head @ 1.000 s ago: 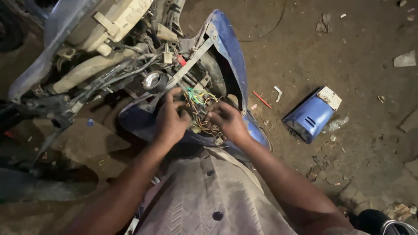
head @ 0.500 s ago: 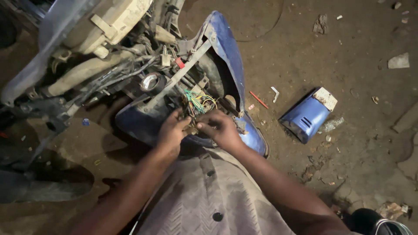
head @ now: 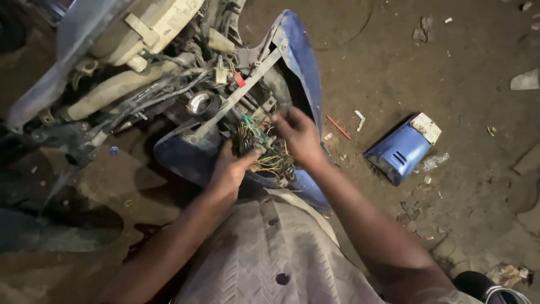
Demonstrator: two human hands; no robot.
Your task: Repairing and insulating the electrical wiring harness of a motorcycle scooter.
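Note:
A stripped motorbike front lies on dirt, its blue fairing (head: 301,62) open around a tangle of green, yellow and dark wires (head: 264,149). My left hand (head: 233,166) grips the wire bundle from the lower left, thumb pressed on it. My right hand (head: 298,135) rests on the upper right of the same bundle, fingers curled among the wires. A grey metal brace (head: 247,90) runs diagonally above the wires, next to a round chrome part (head: 199,103).
A loose blue body panel (head: 402,149) lies on the ground to the right. A red-handled tool (head: 338,127) and a small white piece (head: 360,118) lie between it and the fairing. Scraps litter the dirt. Cream-coloured bike parts (head: 140,34) fill the upper left.
Both hands dropped lower on the wires half a second ago. Now the right hand has lifted up and right, while the left stays gripping the bundle.

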